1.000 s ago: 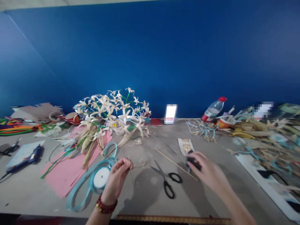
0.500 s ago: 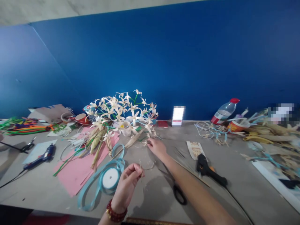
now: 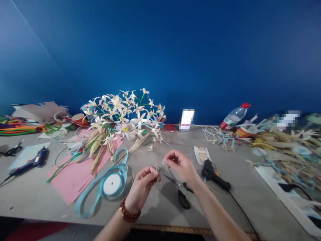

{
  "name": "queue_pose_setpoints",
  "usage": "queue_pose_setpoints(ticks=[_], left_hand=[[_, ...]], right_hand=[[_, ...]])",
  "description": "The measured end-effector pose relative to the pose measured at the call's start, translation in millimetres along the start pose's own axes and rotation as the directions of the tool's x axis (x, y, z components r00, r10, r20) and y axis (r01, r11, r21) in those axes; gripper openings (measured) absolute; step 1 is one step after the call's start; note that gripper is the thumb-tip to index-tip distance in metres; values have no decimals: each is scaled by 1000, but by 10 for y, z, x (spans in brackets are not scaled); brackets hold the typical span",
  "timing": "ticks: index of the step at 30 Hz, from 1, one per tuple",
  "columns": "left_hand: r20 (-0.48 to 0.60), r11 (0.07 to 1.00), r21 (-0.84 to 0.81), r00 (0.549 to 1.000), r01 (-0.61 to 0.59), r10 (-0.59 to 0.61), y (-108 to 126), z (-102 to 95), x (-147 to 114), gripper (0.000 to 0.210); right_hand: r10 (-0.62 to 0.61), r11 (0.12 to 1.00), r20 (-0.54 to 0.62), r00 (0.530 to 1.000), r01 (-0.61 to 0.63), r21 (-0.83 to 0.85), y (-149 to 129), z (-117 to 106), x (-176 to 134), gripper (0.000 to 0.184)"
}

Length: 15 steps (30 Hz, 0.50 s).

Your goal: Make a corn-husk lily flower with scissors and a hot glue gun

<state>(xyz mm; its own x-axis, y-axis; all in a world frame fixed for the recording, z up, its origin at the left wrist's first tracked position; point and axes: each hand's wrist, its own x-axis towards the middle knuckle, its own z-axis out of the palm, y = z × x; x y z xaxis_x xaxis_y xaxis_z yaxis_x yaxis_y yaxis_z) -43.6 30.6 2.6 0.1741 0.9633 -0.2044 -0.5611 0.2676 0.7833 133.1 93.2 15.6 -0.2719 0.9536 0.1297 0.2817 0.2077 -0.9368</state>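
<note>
My left hand (image 3: 144,185), with a red bead bracelet at the wrist, pinches a small pale dried sprig (image 3: 157,165) between thumb and fingertips. Just right of it, my right hand (image 3: 182,165) hovers with its thumb and fingers brought together; anything in that pinch is too small to make out. Black-handled scissors (image 3: 184,199) lie on the table below the right hand. A roll of light-blue ribbon (image 3: 112,184) rests left of my left hand, its loose end looped. Beyond both hands stands a bunch of white star-shaped flowers (image 3: 125,108) on green stems.
A black glue gun (image 3: 215,175) and a small packet (image 3: 202,155) lie at right, near a tilted bottle (image 3: 234,117). Pink paper (image 3: 66,184) and a blue glue gun (image 3: 32,164) are at left. Dried husks (image 3: 283,140) pile up far right.
My right hand has drawn back from the small flowers near the bouquet to beside my left hand. The left hand keeps its pinch. The view has tilted down and shifted right.
</note>
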Motion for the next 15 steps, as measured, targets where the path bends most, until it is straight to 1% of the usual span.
queue_pose_setpoints(ticks=[1,3,5,7,10,15], left_hand=[[17,1000,-14,1000,15,-15,-9,40,6,19],[40,999,-38,999,39,-37,-18,109,12,18],[57,997,-48,997,56,-54,-8,161,11,17],[61,997,-48,996,65,-62,14,201,6,16],[48,996,-46,996,73,-71,43,249,-6,16],[70,996,-14,994,90,-89,31,317,-42,16]], right_hand=[[1,997,-11,1000,-1,80,-66,-16,-89,22],[-23,984,-55,998,33,175,-171,-36,-225,20],[-83,978,-104,991,101,181,-245,-49,-308,16],[-159,975,-140,977,178,132,-296,-67,-354,10],[-262,963,-154,953,268,15,-346,-107,-380,1],[-390,917,-121,913,373,-141,-397,-169,-374,8]])
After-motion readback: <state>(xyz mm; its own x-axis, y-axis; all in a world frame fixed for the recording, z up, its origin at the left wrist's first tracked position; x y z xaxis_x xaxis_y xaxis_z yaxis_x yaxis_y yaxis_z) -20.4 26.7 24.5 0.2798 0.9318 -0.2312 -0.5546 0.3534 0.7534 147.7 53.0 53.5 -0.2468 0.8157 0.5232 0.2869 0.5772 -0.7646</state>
